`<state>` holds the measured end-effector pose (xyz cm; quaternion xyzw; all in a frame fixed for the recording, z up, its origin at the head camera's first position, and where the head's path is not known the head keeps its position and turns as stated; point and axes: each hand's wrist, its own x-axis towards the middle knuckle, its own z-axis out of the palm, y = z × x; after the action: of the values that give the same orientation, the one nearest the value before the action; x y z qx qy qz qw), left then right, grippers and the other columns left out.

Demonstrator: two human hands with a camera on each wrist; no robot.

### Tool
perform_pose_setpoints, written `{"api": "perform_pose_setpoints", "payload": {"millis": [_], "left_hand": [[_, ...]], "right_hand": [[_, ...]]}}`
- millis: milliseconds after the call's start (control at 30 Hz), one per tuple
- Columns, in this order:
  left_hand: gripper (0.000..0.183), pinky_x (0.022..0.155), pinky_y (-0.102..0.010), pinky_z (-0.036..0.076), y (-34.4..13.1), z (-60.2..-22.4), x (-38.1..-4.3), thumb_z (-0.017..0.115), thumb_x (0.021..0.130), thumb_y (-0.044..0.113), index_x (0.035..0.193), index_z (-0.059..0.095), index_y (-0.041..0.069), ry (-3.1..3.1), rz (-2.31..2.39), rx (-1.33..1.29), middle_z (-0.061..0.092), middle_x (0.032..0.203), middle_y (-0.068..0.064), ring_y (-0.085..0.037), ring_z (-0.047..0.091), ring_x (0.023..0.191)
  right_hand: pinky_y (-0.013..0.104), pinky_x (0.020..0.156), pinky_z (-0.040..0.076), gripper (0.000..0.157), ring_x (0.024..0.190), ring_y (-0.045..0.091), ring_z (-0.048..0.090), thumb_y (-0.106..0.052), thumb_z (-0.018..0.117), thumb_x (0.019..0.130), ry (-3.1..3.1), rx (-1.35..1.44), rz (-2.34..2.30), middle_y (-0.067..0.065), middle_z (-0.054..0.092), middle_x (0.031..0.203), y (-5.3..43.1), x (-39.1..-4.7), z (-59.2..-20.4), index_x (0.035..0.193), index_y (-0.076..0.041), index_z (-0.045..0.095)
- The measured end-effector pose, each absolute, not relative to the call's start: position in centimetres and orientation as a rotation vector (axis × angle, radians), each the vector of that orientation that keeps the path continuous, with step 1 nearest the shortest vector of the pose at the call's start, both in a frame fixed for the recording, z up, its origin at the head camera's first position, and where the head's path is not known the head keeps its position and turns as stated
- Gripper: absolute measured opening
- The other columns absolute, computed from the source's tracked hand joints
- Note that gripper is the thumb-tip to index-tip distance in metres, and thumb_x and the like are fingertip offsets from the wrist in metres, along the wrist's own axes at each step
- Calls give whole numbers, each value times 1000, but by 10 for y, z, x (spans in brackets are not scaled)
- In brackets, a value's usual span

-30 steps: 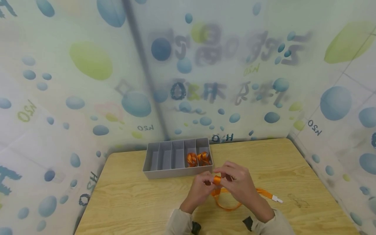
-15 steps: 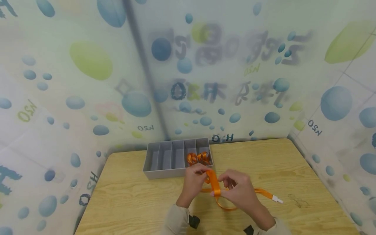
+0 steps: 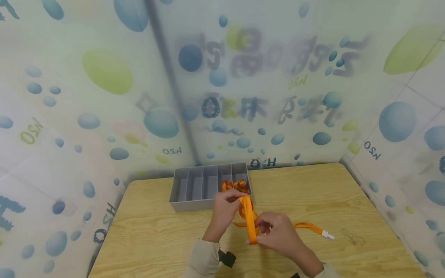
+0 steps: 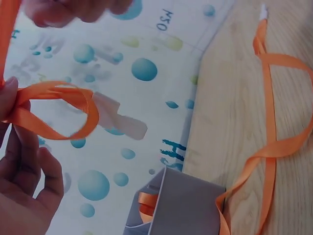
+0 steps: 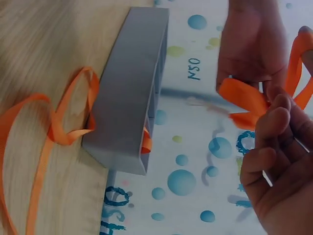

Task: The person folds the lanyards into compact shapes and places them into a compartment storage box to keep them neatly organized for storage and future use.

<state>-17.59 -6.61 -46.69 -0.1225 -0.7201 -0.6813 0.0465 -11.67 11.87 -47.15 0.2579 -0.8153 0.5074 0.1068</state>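
Midair, an orange strap [image 3: 250, 222] stretches between the left hand [image 3: 222, 210] and the right hand [image 3: 281, 233].
The left hand pinches the top of the folded length and the right hand pinches its bottom, fingers drawn together on the strap in both; a loop with a pale, see-through tab [image 4: 122, 117] juts out past them in the left wrist view. More of the strap lies in loose curves on the worktop [image 3: 156, 224], ending in a white clip [image 3: 327, 234] to the right of the right hand. Just beyond the left hand stands a grey divided tray [image 3: 194, 205], an orange coil [image 3: 227, 185] and another coil [image 3: 240, 185] in its two rightmost compartments. Bubble-printed sheeting [image 3: 274, 77] rises behind.
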Motion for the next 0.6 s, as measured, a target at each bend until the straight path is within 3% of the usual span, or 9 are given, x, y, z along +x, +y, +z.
{"api": "perform_pose_setpoints", "payload": {"millis": [267, 500, 600], "left_hand": [[10, 64, -26, 56, -68, -461, -173, 68, 87, -6, 92, 77, -5, -2121, -2215, -359, 72, 90, -20, -14, 66, 71], [9, 69, -27, 57, -64, -461, -170, 70, 85, -6, 92, 74, -10, -2087, -2299, -324, 72, 90, -16, -14, 67, 75], [10, 69, -27, 57, -64, -461, -169, 69, 86, -7, 93, 73, -11, -2079, -2328, -313, 72, 89, -13, -13, 66, 75]], "right_hand": [[21, 47, 40, 36, 54, -2, 43, -42, 92, 66, -2514, 547, 1294, -15, 52, 66, 119, -120, -484, 82, -18, 71], [23, 56, 47, 54, 68, 7, 57, -29, 93, 65, -2567, 357, 1378, -10, 65, 87, 115, -123, -492, 112, -11, 73], [23, 51, 45, 58, 62, 7, 55, -30, 93, 67, -2551, 354, 1434, -2, 71, 95, 115, -124, -494, 117, -8, 72]]}}
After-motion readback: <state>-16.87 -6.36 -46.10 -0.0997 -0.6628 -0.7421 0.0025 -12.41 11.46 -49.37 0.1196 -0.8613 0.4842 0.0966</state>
